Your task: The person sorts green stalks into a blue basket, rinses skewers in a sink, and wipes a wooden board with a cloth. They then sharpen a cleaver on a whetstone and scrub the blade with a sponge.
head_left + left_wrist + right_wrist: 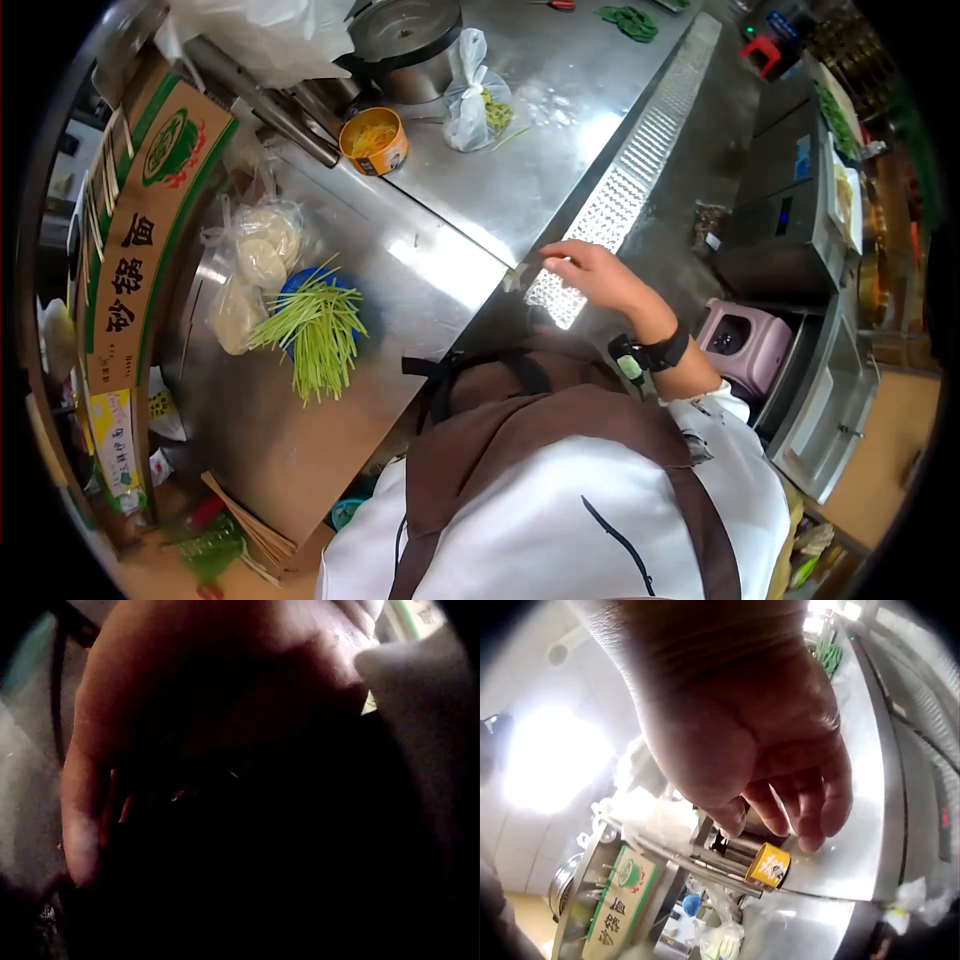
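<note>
My right hand point(595, 275) is raised near the steel counter's edge, fingers loosely bent and nothing in them. In the right wrist view, its fingers point(810, 814) hang apart above the counter. My left hand point(187, 682) shows only in the left wrist view, low and in deep shadow; one finger points straight down beside dark cloth, and the others fade into the dark. On the counter, cut green stalks point(312, 340) heap over a blue bowl point(296, 283). Beside them lie plastic bags with pale round pieces point(268, 245). Farther back stands an orange tin point(390, 157) of yellow shreds.
A knotted bag with greens point(470, 115) and a lidded pot point(405, 60) stand farther back on the counter. A printed carton point(150, 230) borders the left side. A perforated metal strip point(630, 185) runs along the counter's right edge. A pink stool point(745, 345) stands on the right.
</note>
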